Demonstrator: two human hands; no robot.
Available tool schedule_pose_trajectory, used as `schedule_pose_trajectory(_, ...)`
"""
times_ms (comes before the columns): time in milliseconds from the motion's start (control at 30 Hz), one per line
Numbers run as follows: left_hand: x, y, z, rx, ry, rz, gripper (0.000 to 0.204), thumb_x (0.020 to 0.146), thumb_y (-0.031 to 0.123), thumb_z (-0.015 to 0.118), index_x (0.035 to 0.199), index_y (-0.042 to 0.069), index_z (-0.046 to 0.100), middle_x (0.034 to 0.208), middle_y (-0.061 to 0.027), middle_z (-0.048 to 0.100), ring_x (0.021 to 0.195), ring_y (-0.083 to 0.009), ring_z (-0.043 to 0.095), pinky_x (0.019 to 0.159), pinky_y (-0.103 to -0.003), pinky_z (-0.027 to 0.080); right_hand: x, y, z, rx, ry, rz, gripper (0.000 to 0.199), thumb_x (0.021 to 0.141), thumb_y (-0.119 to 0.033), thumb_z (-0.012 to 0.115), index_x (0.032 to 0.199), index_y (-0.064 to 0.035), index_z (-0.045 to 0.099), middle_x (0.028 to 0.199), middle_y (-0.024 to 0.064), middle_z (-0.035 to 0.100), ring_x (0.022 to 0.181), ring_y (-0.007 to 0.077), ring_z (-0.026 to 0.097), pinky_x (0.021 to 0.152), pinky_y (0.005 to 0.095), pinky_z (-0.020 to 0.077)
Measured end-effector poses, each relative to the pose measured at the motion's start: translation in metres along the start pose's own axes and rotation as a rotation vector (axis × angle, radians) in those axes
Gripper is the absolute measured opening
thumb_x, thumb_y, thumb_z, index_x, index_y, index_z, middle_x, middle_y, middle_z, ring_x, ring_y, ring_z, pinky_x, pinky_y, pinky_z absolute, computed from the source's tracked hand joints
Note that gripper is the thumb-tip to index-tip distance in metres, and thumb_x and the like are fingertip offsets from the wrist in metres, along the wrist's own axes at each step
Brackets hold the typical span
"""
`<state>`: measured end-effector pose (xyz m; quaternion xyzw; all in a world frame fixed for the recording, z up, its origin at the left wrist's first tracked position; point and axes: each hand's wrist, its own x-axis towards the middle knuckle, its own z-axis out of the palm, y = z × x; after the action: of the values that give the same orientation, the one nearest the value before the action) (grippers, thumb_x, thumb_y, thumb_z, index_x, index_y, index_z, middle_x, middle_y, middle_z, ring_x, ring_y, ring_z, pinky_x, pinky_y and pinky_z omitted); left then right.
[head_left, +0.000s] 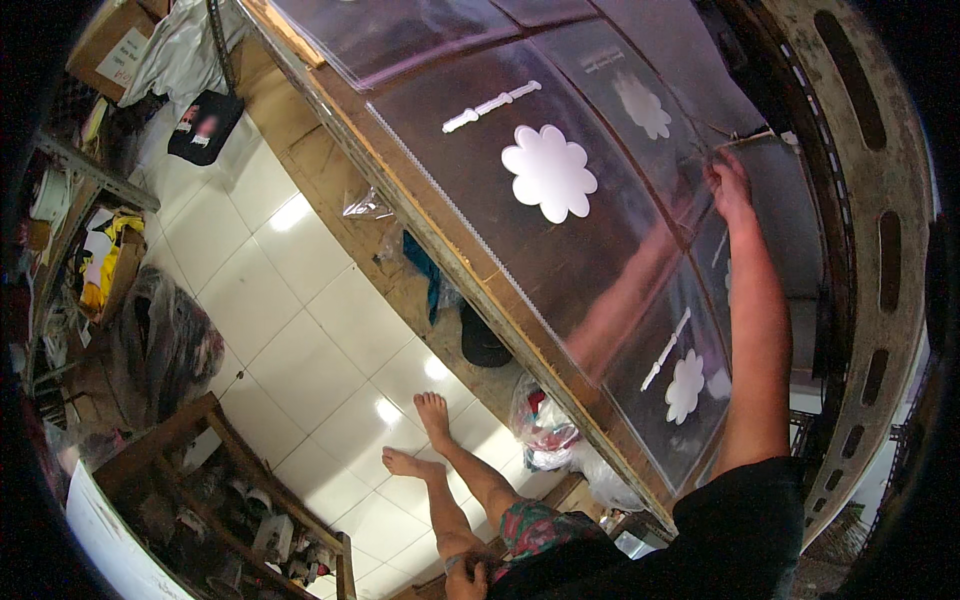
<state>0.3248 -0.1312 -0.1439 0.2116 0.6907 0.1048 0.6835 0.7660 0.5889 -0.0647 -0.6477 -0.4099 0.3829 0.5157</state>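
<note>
Black cloth sleeve (745,512) leads to the right hand (731,188), fingers bunched; leftward on the brown wooden table (600,412) lies a rectangular, clear plastic, white-flowered sheet (548,174), long axis slanting down-right, farther from the left hand (466,577). Neither grip is discernible.

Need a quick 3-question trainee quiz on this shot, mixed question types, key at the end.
1. Which of the person's hands is stretched out near the glossy, see-through sheets?

2. The large white printed shape most resembles:
A) an arrow
B) a flower
C) a star

3. True or false: two bare feet show against pale, shiny, square floor tiles.

Key:
1. The right hand.
2. B: it has rounded lobes all around.
3. True.
</note>
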Motion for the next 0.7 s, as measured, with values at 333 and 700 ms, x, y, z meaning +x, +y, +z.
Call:
schedule_pose_trajectory(333,0.003,0.006,0.007,0.012,-0.016,-0.111,0.039,0.104,0.027,0.049,0.135,0.003,0.053,0.132,-0.0224,0.059,0.12,-0.0402,0.056,0.1,-0.046,0.046,0.014,-0.002,0.016,-0.164,0.046,-0.038,0.052,0.09,0.007,0.053,0.14,-0.0053,0.047,0.121,0.0138,0.057,0.097,0.0228,0.065,0.081,0.0342,0.0579)
schedule_pose_trajectory(700,0.014,-0.026,0.012,0.022,-0.047,-0.026,0.038,0.105,0.022,0.048,0.138,0.004,0.047,0.13,-0.0239,0.058,0.121,-0.0399,0.056,0.102,-0.044,0.044,-0.019,-0.002,0.027,-0.51,0.188,-0.155,0.043,0.085,-0.011,0.072,0.127,-0.0081,0.063,0.113,0.0118,0.067,0.099,0.0252,0.065,0.085,0.0379,0.0521)
